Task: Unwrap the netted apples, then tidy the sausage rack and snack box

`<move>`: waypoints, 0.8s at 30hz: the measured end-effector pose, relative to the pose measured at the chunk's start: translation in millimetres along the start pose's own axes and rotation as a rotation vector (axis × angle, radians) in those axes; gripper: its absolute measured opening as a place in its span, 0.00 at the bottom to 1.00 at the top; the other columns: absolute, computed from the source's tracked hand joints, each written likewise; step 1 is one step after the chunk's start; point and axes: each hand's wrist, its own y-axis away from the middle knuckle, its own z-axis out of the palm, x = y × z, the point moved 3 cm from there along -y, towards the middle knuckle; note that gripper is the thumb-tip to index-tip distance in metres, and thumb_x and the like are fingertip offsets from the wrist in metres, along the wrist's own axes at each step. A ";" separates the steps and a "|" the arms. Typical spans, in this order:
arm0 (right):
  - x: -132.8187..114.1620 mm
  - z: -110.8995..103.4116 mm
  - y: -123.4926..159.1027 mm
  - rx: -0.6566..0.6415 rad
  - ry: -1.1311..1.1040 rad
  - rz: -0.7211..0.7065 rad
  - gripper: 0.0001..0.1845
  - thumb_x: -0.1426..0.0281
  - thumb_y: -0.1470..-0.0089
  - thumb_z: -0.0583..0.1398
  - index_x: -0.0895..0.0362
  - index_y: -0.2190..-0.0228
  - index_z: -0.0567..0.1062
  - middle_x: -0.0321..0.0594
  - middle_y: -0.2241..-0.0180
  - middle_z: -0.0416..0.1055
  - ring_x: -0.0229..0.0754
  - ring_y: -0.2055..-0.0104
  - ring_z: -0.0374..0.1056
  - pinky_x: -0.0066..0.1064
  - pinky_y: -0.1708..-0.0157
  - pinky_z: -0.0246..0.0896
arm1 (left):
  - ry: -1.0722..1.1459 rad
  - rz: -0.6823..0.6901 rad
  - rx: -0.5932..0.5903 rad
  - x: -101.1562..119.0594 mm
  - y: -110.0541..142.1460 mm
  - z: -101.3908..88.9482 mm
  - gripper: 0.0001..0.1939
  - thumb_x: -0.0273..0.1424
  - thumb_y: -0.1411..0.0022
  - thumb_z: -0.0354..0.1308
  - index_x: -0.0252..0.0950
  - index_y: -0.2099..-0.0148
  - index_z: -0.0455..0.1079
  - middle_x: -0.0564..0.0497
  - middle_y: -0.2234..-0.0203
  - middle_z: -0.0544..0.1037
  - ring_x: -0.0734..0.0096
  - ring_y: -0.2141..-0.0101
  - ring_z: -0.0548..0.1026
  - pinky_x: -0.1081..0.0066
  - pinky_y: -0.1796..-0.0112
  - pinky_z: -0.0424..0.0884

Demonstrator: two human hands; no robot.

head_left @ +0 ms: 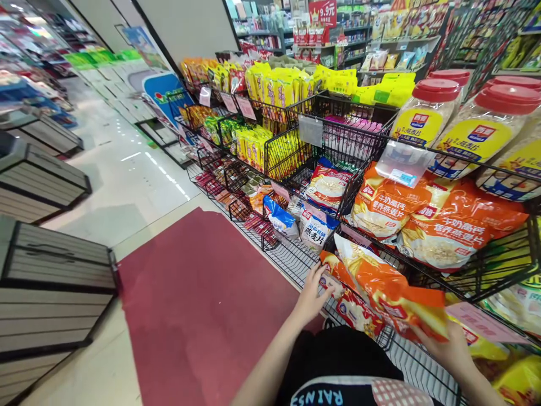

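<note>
As the right hand (451,347) is grasping a glossy orange bag (397,296), its plastic is hiding some fingertips — left hand (313,299), grip unclear.

The orange bag (378,279) looks like glossy, creased plastic film, the basket (344,127) metal wire, the red mat (203,304) matt.

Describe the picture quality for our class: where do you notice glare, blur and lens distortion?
In the head view, bright streaks of light reflect off the pale floor; goods at the upper left look smeared; the slatted cabinet near the left edge looks tilted and stretched, probably by a wide lens; the orange bag in the right hand shows glossy highlights.
</note>
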 end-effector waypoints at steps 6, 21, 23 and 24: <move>-5.0 16.7 -78.3 -0.212 0.617 -0.390 0.32 0.78 0.50 0.58 0.52 0.43 0.74 0.42 0.38 0.65 0.52 0.37 0.63 0.41 0.44 0.68 | -0.033 -0.174 0.027 -53.0 63.7 -31.0 0.27 0.44 0.33 0.56 0.42 0.36 0.65 0.40 0.32 0.58 0.52 0.32 0.56 0.50 0.36 0.57; -25.4 185.5 -209.5 -0.317 0.743 -0.167 0.22 0.81 0.44 0.55 0.69 0.48 0.75 0.66 0.56 0.76 0.55 0.55 0.77 0.41 0.53 0.68 | -0.218 -0.663 0.170 -169.5 195.3 -12.2 0.25 0.40 0.36 0.52 0.38 0.40 0.68 0.41 0.34 0.63 0.55 0.33 0.59 0.55 0.35 0.55; -16.2 179.7 -214.7 -0.320 0.723 -0.130 0.15 0.81 0.44 0.55 0.69 0.59 0.80 0.66 0.62 0.77 0.56 0.58 0.77 0.41 0.56 0.69 | -0.345 -0.823 0.101 -196.4 228.7 -6.7 0.24 0.37 0.40 0.53 0.39 0.42 0.69 0.39 0.35 0.64 0.50 0.33 0.58 0.52 0.35 0.55; -12.0 174.3 -218.5 -0.311 0.705 -0.111 0.13 0.80 0.45 0.56 0.68 0.64 0.81 0.66 0.65 0.78 0.58 0.59 0.78 0.42 0.58 0.69 | -0.385 -0.889 0.055 -207.7 246.7 -4.6 0.24 0.37 0.42 0.54 0.41 0.43 0.70 0.40 0.34 0.64 0.47 0.33 0.57 0.49 0.36 0.55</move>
